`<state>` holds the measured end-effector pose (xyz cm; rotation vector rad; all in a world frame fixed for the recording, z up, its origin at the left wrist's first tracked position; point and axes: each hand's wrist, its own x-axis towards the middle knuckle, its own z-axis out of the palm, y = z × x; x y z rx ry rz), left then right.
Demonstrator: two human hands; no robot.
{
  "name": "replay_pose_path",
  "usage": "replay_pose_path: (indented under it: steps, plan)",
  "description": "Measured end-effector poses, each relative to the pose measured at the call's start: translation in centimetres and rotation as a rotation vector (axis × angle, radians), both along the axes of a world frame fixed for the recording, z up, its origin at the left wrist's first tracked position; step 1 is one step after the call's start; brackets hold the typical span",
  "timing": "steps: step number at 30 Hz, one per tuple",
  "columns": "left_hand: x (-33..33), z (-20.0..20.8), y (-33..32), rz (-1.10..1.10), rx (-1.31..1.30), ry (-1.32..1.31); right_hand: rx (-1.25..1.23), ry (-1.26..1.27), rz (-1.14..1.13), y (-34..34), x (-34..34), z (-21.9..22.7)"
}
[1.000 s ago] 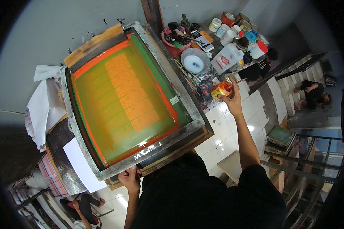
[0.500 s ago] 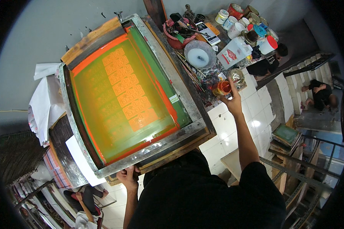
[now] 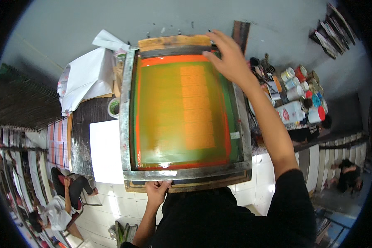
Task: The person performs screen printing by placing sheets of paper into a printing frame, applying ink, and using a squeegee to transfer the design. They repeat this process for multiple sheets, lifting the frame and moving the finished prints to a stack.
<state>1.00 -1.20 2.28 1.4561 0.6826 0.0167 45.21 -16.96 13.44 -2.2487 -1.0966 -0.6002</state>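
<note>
A silkscreen frame [image 3: 186,172] with grey metal edges lies in front of me, its mesh coated green and yellow with a block of orange patterns. Bright orange ink lines its borders. My left hand [image 3: 156,192] is closed on the near edge of the frame, thumb uppermost. Across the far end of the screen rests a wooden squeegee [image 3: 173,42] with a dark blade. At its right end is my right hand [image 3: 227,56], fingers stretched and thumb apart, the squeegee's end between them. No firm grip shows there.
Paint tubs [image 3: 294,94] and a white jug [image 3: 291,112] crowd the bench at right. A white sheet [image 3: 106,151] and a small cup [image 3: 113,107] lie left of the screen. One person [image 3: 64,211] sits at lower left; another person [image 3: 346,177] is at far right.
My right hand has left the jar of orange ink on the right bench and come to the squeegee's right end. My left hand stays on the frame's near edge. The view has turned.
</note>
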Motion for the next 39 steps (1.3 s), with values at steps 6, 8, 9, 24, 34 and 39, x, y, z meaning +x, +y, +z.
replay_pose_path:
  steps: [6,8,9,24,34,39]
  plan:
    - [0.0,-0.4,-0.3,0.023,0.028,0.028,-0.527,0.086,-0.182,11.7,8.0,-4.6]
    - [0.0,-0.9,-0.6,0.040,0.067,-0.006,-0.561,0.159,-0.182,12.8,7.7,-3.4]
    - [-0.1,-0.8,-0.5,0.041,0.057,-0.009,-0.554,0.138,-0.130,12.9,7.7,-3.9]
    - [0.2,-0.5,0.3,-0.048,0.110,-0.012,-0.516,0.177,0.001,8.8,-2.8,-5.5]
    - [0.2,-0.1,1.0,-0.138,-0.030,-0.073,-0.355,0.159,0.047,-0.6,-27.0,-2.1]
    - [0.7,2.3,1.1,-0.145,-0.239,-0.242,-0.162,0.058,-0.021,-1.6,-29.7,-1.5]
